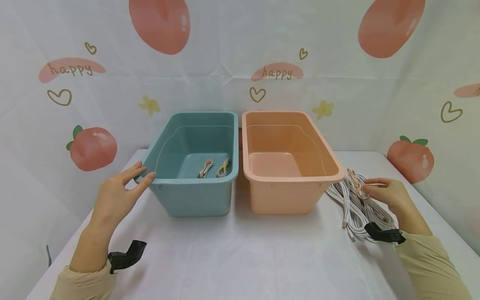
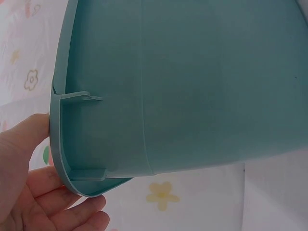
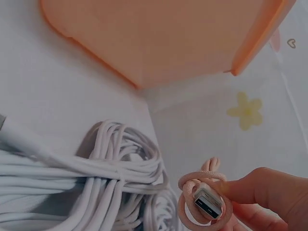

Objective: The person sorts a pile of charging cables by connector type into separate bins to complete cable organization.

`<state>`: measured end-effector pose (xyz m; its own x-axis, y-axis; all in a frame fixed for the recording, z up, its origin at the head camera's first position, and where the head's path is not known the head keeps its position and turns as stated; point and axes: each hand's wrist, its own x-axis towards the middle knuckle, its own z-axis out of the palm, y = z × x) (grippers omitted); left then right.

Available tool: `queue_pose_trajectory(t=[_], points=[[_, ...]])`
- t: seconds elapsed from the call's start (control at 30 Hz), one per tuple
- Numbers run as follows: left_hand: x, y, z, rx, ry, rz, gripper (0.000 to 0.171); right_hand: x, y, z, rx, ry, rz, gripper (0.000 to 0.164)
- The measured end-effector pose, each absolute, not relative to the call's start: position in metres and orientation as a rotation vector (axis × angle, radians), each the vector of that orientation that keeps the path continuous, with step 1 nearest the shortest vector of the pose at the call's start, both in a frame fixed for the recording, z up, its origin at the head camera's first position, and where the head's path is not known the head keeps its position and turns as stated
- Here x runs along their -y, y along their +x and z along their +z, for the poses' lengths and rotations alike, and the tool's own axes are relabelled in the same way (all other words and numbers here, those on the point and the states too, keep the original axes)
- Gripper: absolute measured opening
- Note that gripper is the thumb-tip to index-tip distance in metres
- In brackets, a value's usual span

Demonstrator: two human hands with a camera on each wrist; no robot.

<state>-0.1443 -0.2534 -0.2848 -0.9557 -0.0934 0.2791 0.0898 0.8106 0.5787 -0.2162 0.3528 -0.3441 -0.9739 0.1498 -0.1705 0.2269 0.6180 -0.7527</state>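
At the near left corner of a teal plastic bin point(image 1: 198, 196), my left hand point(image 1: 118, 193) holds the rim, with the thumb at the front edge and fingers at the side. The left wrist view shows that rim point(image 2: 57, 130) between the thumb and fingers. My right hand point(image 1: 390, 196) pinches a coiled pink USB cable point(image 3: 207, 199), its metal plug facing the right wrist camera. It hangs by a pile of bundled white cables point(image 1: 350, 208) right of the peach bin. Two small tied cables, one light bundle point(image 1: 205, 168) and one with a yellow tie point(image 1: 223, 168), lie inside the teal bin.
A peach plastic bin point(image 1: 285, 198) stands beside the teal one, with a narrow gap between them. Both rest on a white-covered table point(image 1: 240, 258). A printed cloth point(image 1: 210, 71) hangs close behind the bins.
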Motion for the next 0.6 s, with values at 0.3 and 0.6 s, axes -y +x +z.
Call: queue_pose_trajectory(t=[0.3, 0.6], points=[[0.253, -0.145, -0.284, 2.697, -0.011, -0.881, 0.059, -0.353, -0.218, -0.333, -2.743, 0.317, -1.328, 0.053], [0.254, -0.145, -0.284, 2.700, 0.000, -0.889, 0.059, -0.347, -0.218, -0.319, -2.751, 0.291, -1.497, 0.014]])
